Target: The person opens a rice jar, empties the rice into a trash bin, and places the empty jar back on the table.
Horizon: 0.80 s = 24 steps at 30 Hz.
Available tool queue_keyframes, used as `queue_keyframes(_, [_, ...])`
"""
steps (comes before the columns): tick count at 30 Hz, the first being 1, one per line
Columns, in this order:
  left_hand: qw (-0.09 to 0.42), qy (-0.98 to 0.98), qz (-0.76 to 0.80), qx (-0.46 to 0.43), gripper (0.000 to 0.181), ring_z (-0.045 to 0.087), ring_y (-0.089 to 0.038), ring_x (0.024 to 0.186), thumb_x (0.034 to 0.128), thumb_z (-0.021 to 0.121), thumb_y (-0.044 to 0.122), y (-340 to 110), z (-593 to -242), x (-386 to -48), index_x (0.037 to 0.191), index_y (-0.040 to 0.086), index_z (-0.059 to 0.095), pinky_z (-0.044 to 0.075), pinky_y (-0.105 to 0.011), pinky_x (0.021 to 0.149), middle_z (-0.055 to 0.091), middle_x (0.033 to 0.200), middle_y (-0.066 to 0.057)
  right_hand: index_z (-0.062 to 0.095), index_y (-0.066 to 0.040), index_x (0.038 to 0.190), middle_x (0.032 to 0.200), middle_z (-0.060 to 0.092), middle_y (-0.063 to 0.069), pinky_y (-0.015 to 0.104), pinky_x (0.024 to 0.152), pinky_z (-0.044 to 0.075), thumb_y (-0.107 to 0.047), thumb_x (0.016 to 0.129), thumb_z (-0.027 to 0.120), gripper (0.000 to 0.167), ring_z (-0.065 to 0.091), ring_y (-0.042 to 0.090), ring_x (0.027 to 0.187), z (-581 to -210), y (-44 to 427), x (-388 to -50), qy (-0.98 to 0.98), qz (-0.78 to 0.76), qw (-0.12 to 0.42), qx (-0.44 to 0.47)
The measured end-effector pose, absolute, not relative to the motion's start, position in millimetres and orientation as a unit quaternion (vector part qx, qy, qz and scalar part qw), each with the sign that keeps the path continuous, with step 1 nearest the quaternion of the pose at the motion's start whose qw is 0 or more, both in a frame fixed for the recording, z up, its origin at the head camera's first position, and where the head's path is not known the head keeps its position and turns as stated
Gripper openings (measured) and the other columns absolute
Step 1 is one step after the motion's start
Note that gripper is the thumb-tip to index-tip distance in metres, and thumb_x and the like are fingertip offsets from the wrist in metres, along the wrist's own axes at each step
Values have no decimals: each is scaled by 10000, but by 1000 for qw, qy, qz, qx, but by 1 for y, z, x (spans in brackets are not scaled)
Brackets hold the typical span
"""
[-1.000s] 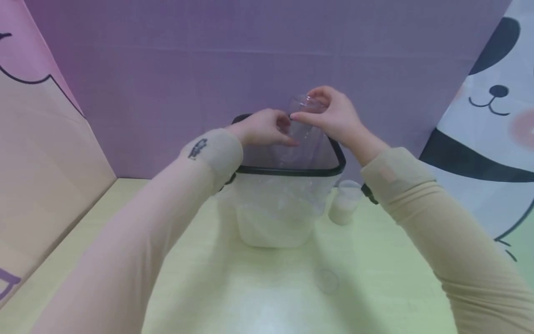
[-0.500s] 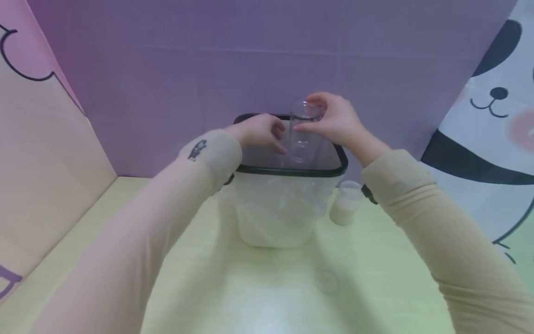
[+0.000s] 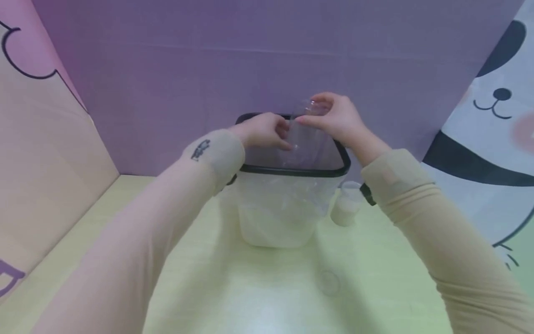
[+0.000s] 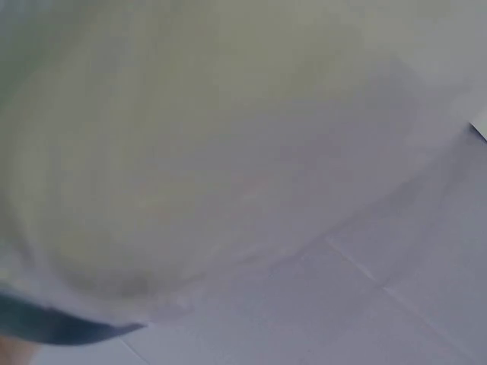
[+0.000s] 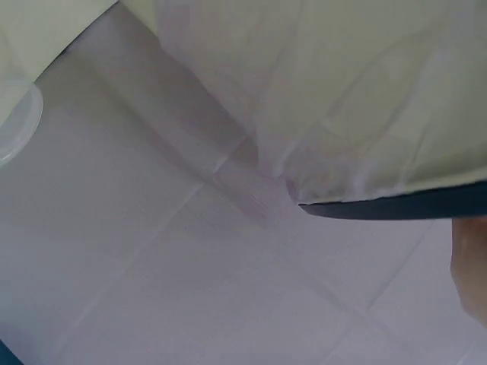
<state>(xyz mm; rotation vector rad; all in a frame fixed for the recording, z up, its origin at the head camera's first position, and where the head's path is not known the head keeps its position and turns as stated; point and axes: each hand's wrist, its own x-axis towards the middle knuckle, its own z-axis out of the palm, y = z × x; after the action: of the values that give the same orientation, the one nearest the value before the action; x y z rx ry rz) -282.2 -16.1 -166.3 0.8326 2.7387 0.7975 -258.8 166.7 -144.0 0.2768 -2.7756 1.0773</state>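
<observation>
Over the mouth of a white bin [image 3: 275, 227] with a black rim, my right hand [image 3: 335, 116] grips a clear cup [image 3: 306, 139] near its top, thumb in front. Bent fingers and thumb of my left hand [image 3: 264, 130] stand at the cup's left side; whether they grip it is not plain. A thin clear bag [image 3: 292, 190] lines the bin and hangs over its outside. In the right wrist view, the bag [image 5: 365, 106] and a bit of my hand [image 5: 468, 266] show. The left wrist view is mostly filled by the blurred bin side [image 4: 190, 152].
Right of the bin, a clear cup with pale contents [image 3: 345, 208] stands on the light table [image 3: 187, 283]. A faint clear round lid or ring [image 3: 330, 283] lies nearer the front. A purple backdrop [image 3: 167, 93] rises close behind the bin, with printed panels at both sides.
The right hand first lowers the clear cup a little, then raises it slightly. My left hand draws away from the cup, then comes back to its side.
</observation>
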Motion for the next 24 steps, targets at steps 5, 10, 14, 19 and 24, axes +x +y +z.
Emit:
queue_keyframes(5, [92,923,258,272,572,529,-222,1200,880,670,306,-18,-168,-282,1354,53,473,418,-356,1048,560,1320,-91,418,-68,1401,1408,491,122,427,1018,447,-350,803,742,737,469,239,1290,-145,169,-259,-924,363,78,89])
queue_keyframes(10, [90,920,268,272,621,528,-222,1194,878,666,336,-18,-170,-282,1395,92,423,428,-383,1036,555,1315,-83,406,-74,1404,1448,446,98,400,1021,450,-351,822,721,718,464,213,1296,-147,172,-258,-903,416,73,83])
queue_keyframes(14, [78,913,282,283,680,525,-223,1195,864,681,348,-17,-171,-281,1424,107,380,432,-390,1031,549,1315,-91,364,-2,1399,1418,440,165,319,932,516,-205,866,685,654,559,210,1161,-150,174,-258,-828,551,58,83])
queue_keyframes(19, [74,907,294,293,703,511,-220,1200,854,695,337,-15,-174,-280,1425,94,365,436,-377,1026,529,1328,-107,320,82,1376,1181,522,141,209,778,559,-68,880,645,612,620,121,893,-155,179,-259,-751,651,54,97])
queue_keyframes(24, [56,903,305,297,671,533,-214,1147,840,712,318,-16,-177,-280,1385,77,403,460,-356,990,553,1277,-106,294,66,1384,1173,511,117,207,824,545,-142,911,618,610,601,115,922,-157,185,-260,-779,618,47,96])
